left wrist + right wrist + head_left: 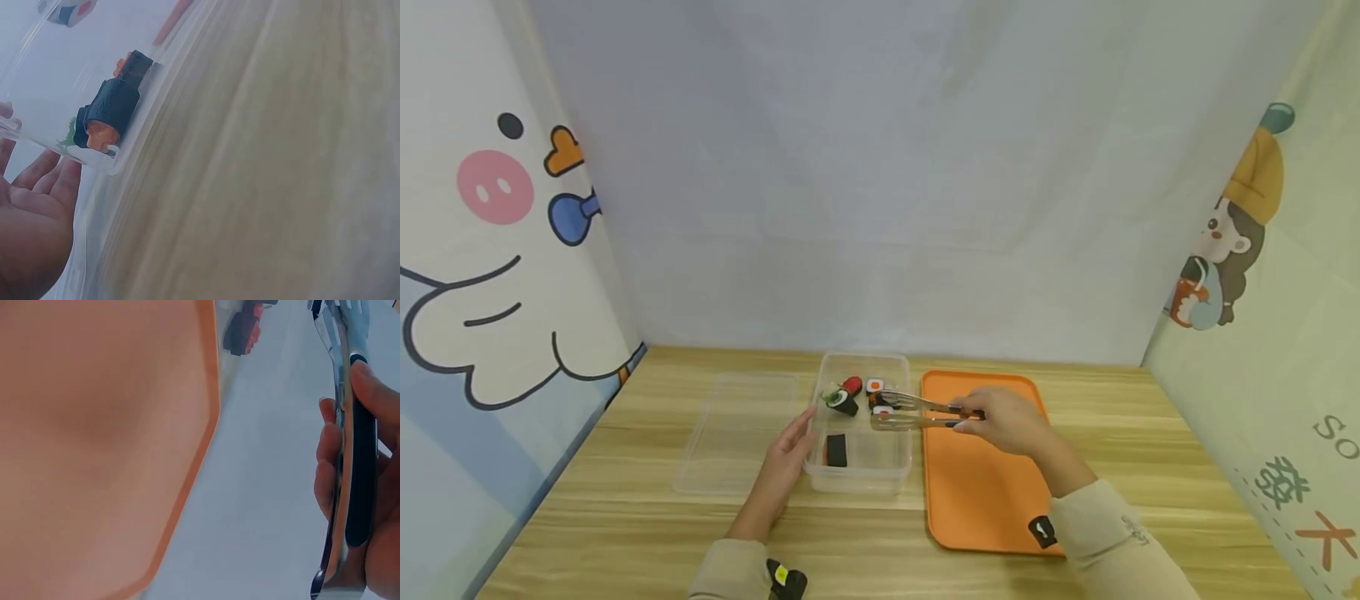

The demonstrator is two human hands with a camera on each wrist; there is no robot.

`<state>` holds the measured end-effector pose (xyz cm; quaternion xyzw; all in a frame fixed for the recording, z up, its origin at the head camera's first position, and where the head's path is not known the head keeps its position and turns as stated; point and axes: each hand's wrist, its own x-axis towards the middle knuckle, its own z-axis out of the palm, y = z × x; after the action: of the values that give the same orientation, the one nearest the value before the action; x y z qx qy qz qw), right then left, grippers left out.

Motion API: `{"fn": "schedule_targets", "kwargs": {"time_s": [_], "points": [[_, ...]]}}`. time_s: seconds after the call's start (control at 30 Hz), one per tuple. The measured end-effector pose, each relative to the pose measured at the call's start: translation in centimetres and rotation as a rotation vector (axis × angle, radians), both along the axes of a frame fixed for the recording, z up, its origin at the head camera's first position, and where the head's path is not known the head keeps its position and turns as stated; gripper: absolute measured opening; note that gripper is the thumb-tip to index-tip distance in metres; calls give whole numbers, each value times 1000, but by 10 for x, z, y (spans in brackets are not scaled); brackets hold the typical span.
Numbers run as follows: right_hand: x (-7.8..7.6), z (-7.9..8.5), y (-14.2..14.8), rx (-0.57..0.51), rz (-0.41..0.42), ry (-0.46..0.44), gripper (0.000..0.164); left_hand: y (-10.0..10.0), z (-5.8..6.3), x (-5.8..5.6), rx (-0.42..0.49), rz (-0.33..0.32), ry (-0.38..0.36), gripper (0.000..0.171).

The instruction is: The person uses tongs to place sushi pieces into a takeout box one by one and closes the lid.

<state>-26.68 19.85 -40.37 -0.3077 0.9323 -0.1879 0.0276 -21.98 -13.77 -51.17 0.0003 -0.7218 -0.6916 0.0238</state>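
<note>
A clear plastic box [868,482] stands in the middle of the table, with several toy sushi pieces inside. My left hand [786,454] holds its left side, fingers at the rim. A black-wrapped piece with an orange end [112,112] shows through the wall in the left wrist view. My right hand [1011,421] grips metal tongs [350,481] by their dark handles. The tong tips reach into the box from the right, spread around the small white-and-black rolls [882,412]. Further left in the box lie a green-topped cone roll [842,402] and a red piece [852,384].
An orange tray [977,500] lies right of the box, under my right forearm. Flat on the table to the left is a clear lid [733,433]. Behind the wooden table [625,517] hangs a pale curtain [880,183], with printed cloths at both sides.
</note>
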Motion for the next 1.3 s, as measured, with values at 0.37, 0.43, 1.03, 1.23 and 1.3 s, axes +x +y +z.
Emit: {"fn": "schedule_targets", "kwargs": {"time_s": [0.37, 0.43, 1.03, 1.23, 1.3], "points": [[-3, -7, -9, 11, -5, -12, 39, 2, 0, -1, 12, -21, 0, 48], [-3, -6, -9, 12, -8, -16, 40, 1, -2, -3, 15, -23, -8, 48], [9, 11, 25, -101, -75, -73, 43, 0, -4, -4, 5, -15, 8, 45], [24, 5, 39, -168, -225, -88, 47, 1, -4, -2, 9, -21, 5, 46], [26, 0, 45, -178, -297, -83, 51, 1, -3, -1, 13, -26, 7, 46]]}}
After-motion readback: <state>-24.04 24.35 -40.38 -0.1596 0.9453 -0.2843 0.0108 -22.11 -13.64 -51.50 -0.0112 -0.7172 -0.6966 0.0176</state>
